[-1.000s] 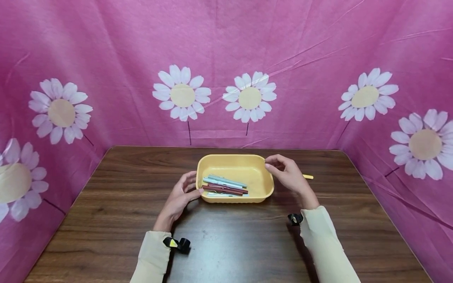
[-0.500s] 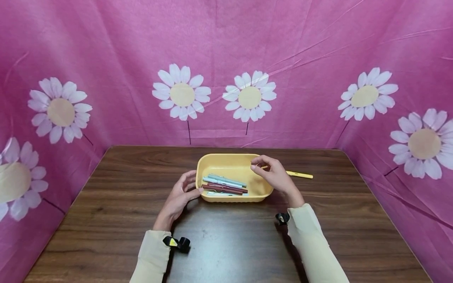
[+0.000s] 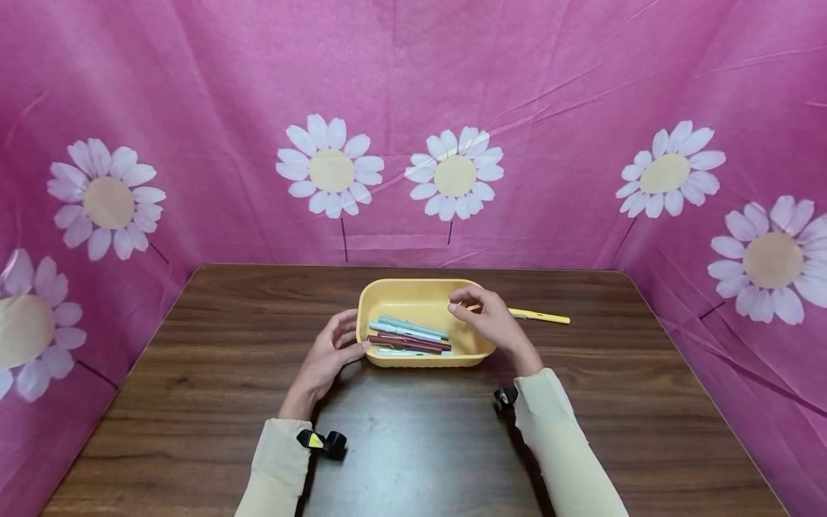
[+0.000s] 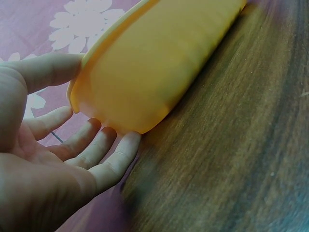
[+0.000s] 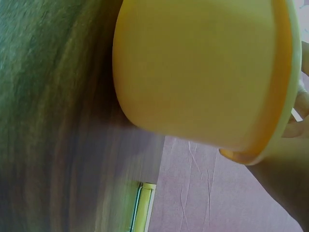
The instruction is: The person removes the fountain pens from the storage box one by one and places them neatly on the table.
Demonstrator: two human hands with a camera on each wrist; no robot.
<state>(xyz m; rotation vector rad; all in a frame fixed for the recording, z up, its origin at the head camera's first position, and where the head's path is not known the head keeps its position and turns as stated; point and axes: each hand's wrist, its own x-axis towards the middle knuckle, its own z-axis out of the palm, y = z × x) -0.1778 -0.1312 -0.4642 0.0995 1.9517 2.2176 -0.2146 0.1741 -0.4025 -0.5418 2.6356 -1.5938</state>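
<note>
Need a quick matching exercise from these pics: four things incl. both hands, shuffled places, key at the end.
Things
1. person's left hand
2. person's right hand
3. slim yellow pen
4. slim dark red pens

Places
A. over the right end of the rounded rectangular yellow tray
B. lying inside the tray
C. thumb at the tray's left rim, other fingers outside
D. lying on the dark brown wood-grain table, right of the tray

Pairs: 1-C, 2-A, 3-D, 4-B

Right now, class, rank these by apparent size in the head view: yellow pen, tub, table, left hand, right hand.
Largest to smallest:
1. Table
2. Tub
3. Left hand and right hand: too alike to rank
4. Yellow pen
</note>
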